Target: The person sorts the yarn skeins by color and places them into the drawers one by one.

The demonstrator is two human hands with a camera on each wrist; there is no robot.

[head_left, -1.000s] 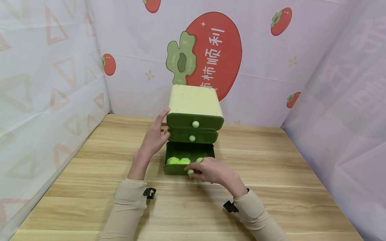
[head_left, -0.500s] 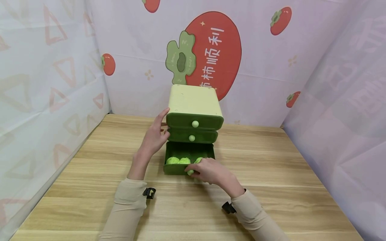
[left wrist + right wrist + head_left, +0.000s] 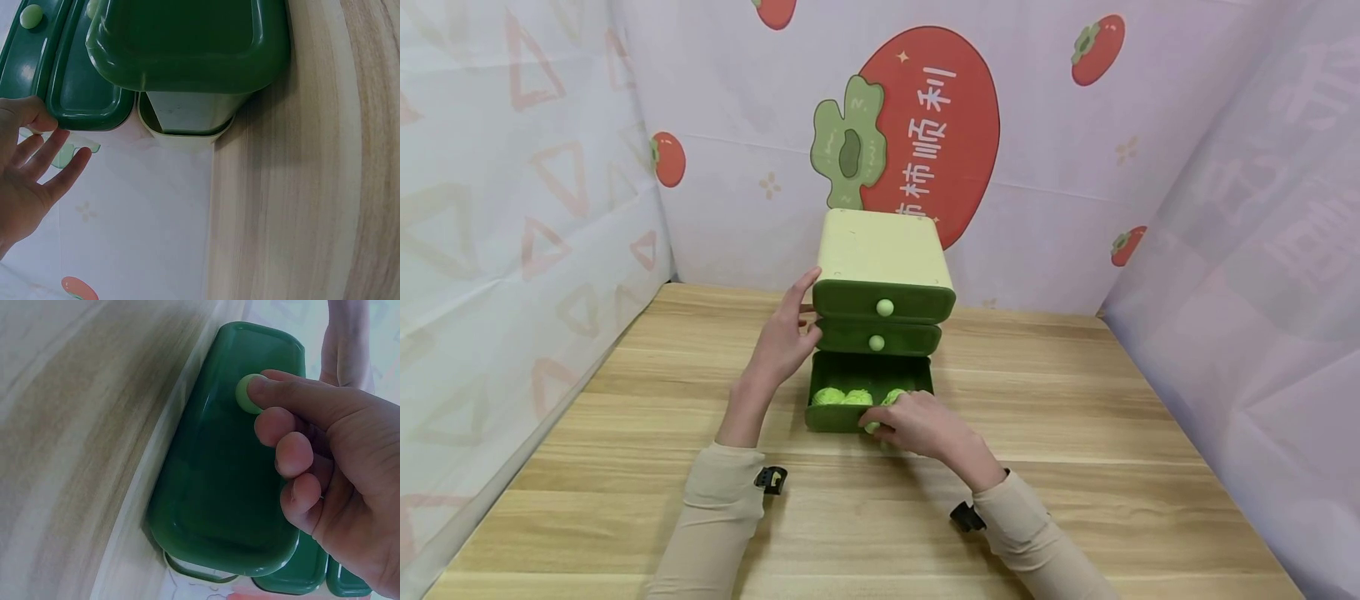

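Note:
A small cabinet (image 3: 880, 246) with a pale yellow body and dark green drawer fronts stands on the table. Its bottom drawer (image 3: 829, 419) is pulled out, while the upper drawers (image 3: 917, 304) are in. Several light green yarn balls (image 3: 829, 397) lie inside the drawer near its front. My right hand (image 3: 921, 423) pinches the round pale green knob (image 3: 247, 394) of this drawer between thumb and forefinger, the other fingers curled beside it. Against the cabinet's left side rests my left hand (image 3: 781, 343), fingers extended, with the thumb (image 3: 40, 119) at a drawer's edge.
The wooden table (image 3: 1045, 500) extends around the cabinet. Behind it hangs a printed cloth backdrop (image 3: 737, 225), with a white cloth wall (image 3: 550, 292) on the left and another (image 3: 1247, 275) on the right. Small black cameras (image 3: 771, 480) sit at both wrists.
My right wrist has shifted very slightly left. The drawer, the yarn balls and my left hand look the same; the whole view has drifted up a little.

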